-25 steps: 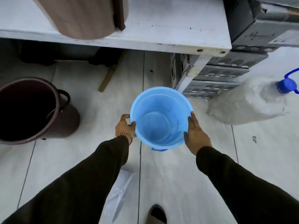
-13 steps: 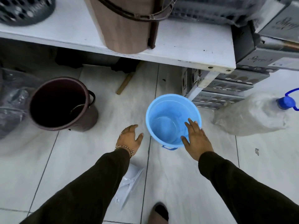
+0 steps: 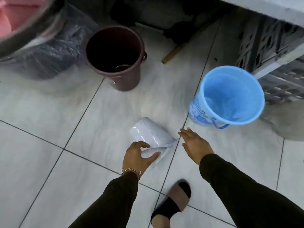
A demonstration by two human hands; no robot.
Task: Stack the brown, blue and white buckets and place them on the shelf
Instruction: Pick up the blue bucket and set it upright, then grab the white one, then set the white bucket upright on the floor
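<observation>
Head camera looks down at a tiled floor. The left hand curls round the rim of the white bucket, which lies on its side, likely to right it for stacking. The right hand hovers spread and empty beside it. The blue bucket stands upright and empty near the shelf; the brown bucket holds only its handle.

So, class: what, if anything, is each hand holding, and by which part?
The left hand grasps the white bucket, lying on its side, at its rim end. The right hand is open and holds nothing.
</observation>
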